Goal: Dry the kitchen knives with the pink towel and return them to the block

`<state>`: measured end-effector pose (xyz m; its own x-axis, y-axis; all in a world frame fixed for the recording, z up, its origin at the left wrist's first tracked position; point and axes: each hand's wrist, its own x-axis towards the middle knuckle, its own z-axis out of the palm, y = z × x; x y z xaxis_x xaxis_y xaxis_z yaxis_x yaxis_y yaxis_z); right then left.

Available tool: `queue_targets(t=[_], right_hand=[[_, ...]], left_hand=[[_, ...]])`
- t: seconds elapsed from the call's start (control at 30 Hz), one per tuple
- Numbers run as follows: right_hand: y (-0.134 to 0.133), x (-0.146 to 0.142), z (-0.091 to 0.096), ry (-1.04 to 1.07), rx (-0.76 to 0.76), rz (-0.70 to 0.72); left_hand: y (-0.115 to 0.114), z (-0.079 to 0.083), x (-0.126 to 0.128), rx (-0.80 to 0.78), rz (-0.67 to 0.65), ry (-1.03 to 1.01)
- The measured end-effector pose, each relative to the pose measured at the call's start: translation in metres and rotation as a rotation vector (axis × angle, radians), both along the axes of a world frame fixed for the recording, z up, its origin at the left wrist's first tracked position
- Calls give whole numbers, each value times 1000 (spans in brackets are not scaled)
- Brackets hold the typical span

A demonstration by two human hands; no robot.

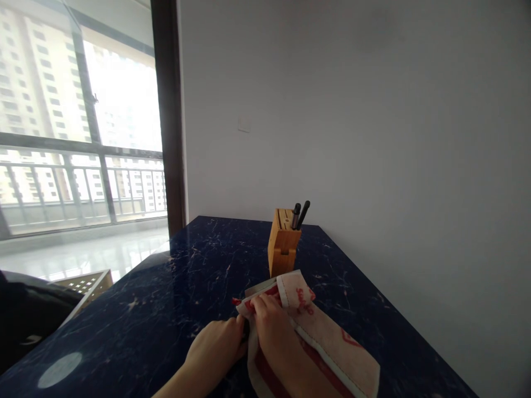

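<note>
Towel point(327, 333), pale with red bands, is bunched at the lower centre of the frame under the right hand point(271, 319), whose fingers are curled firmly over it. By the left hand point(218, 341), just to the left in the frame, a dark handle point(246, 327) seems to be held in a closed grip (most of it is covered, so its shape cannot be told). Past the cloth, a flat grey edge point(259, 286), likely a blade, is partly exposed; it is presumably steadied from the handle, with fabric kept between it and the right fingers. Behind, a knife block point(285, 246) is stood upright on the bench point(207, 254), its black handles point(305, 213) angled upward, presumably for easy reach. Red lettering apparently beginning "Su" is printed on the towel; the rest cannot be read.
</note>
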<state>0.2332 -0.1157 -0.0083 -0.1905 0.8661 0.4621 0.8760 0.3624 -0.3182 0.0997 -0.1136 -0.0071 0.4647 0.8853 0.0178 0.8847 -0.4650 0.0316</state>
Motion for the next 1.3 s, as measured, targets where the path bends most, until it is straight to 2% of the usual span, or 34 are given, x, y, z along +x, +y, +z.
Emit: queue_targets(t=[0.13,0.3,0.5,0.7,0.93,1.1,1.3], right_hand=[[-5,-1,-3,0,-29,-6],[-10,1,3,-25,-122,-1],[-5,2,0,83,-125,14],[-9,3,1,103,-177,57],[0,2,-8,175,-127,25],[-6,3,-5,147,-175,61],[-3,0,-5,169,-144,8]], left_hand=[[2,-1,-3,13,-24,-3],[3,-3,-5,12,-27,-22],[2,-1,-4,48,-60,10],[3,1,-2,53,-63,10],[5,-2,-4,35,-59,-12],[4,-1,-4,27,-46,-8],[5,-5,-4,30,-46,-12]])
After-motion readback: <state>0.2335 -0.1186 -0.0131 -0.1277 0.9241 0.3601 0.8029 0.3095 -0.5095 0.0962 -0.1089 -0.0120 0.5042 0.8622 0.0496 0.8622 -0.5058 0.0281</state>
